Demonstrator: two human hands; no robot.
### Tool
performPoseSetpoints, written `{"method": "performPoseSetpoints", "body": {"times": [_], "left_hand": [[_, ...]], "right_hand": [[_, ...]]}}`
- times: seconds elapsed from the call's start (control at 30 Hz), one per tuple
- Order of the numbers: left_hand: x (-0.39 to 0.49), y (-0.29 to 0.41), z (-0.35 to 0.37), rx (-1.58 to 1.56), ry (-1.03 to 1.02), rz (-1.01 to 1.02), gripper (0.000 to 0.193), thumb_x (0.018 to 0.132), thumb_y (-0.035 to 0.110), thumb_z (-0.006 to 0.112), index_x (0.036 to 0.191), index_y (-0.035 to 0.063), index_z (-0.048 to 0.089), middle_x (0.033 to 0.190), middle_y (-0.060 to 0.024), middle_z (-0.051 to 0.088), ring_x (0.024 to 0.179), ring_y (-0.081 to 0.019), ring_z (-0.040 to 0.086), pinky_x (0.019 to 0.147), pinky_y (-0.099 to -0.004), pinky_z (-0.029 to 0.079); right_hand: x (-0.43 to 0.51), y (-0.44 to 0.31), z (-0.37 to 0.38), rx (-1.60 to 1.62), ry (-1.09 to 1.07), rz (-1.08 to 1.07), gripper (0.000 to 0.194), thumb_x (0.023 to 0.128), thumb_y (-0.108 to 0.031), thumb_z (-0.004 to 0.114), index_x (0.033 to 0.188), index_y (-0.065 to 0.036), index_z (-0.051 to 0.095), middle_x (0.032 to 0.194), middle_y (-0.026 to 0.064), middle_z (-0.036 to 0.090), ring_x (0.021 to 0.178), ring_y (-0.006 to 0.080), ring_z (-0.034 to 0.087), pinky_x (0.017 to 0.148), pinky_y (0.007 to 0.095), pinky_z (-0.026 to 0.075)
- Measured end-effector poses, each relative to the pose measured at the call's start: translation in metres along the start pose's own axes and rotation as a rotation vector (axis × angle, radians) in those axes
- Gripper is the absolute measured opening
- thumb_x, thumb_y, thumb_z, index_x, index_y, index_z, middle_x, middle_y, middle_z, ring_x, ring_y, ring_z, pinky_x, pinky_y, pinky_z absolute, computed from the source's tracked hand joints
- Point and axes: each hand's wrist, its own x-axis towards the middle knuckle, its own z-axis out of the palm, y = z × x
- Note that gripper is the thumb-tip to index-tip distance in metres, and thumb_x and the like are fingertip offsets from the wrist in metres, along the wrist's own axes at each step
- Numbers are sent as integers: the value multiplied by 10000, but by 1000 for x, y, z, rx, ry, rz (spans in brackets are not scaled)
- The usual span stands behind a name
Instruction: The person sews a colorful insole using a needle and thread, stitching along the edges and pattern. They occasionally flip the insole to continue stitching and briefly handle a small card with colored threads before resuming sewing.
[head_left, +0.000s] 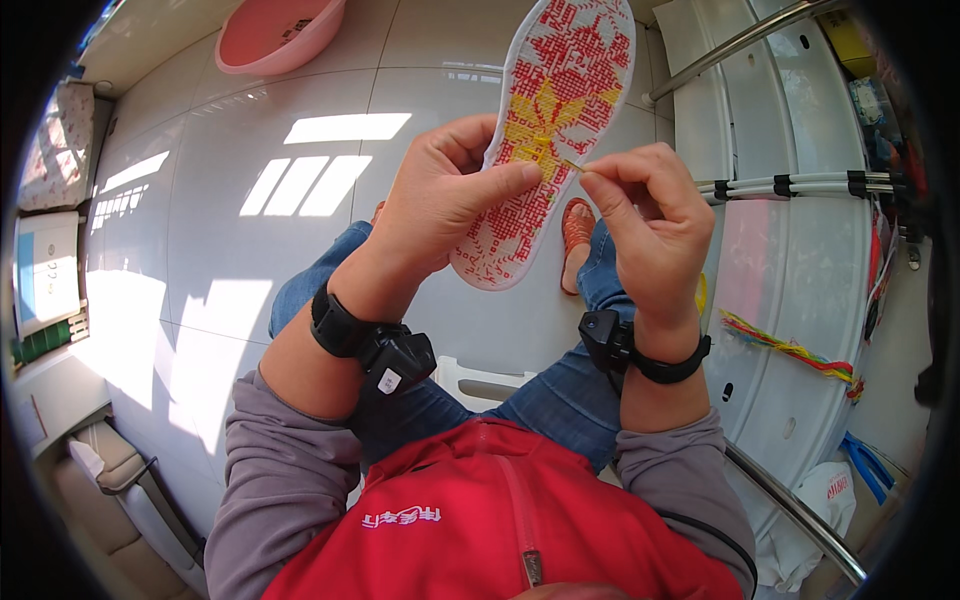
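Note:
My left hand (439, 191) grips an embroidered cloth insole (571, 82) by its left edge, thumb lying on the upper face. Red stitching covers much of the white insole, which has a white bound edge. Yellow stitching (541, 112) forms a flower-like figure across its middle. Close to the right edge, my right hand (652, 214) pinches a thin needle (573, 165) between thumb and index finger. The needle's tip points toward the yellow stitches. Whether it touches the cloth, I cannot tell.
A pink plastic basin (274, 37) stands on the tiled floor (322, 97). At right, a shelf of pale panels (795, 270) with metal rails (742, 49) bears a bundle of coloured threads (795, 349). Blue-handled pliers (866, 469) lie lower right. A white stool (480, 382) shows between my legs.

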Motion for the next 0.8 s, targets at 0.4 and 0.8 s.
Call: {"method": "performPoseSetpoints", "body": {"times": [0.4,0.8], "left_hand": [[0,-2,1,138,17,75,311,817,62,697,1099,-38,610,978,-84,671,831,-107,637,738,-249,527],[2,-3,-3,-47,-32,-29,329,817,87,707,1104,-31,598,973,-92,668,800,-120,647,718,-258,538]], "right_hand": [[1,-3,0,-147,-6,-5,75,768,31,699,817,-8,657,739,41,551,615,108,544,544,223,426],[1,3,-2,142,-60,309,65,814,-16,695,845,-1,640,745,-1,605,625,62,539,561,196,432]]}}
